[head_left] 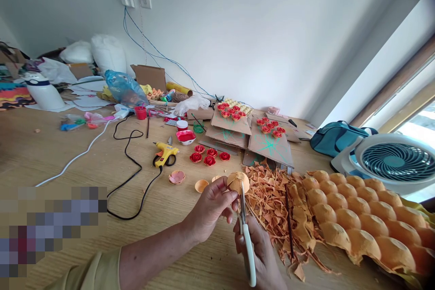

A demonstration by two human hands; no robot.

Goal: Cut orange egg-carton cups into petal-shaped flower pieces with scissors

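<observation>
Between the thumb and fingers of my left hand [212, 206] is an orange egg carton cup [238, 182], held over the table. My right hand [258, 247] grips white-handled scissors [249, 249], whose blades point up against the cup. Whether the blades are parted is hard to make out. Just left of the cup lie a small cut cup [201, 186] and a pink-tinted cup [177, 177]. A heap of orange carton scraps [268, 195] spreads beside my right hand. Farther right rests a big orange egg tray [356, 208].
A yellow glue gun [166, 153] with a black cord lies at centre left. Several red paper roses [210, 160] sit near a dish of red paint [186, 136]. Behind are cardboard sheets [231, 131] bearing more roses. A white fan [390, 163] and teal bag [336, 138] stand right.
</observation>
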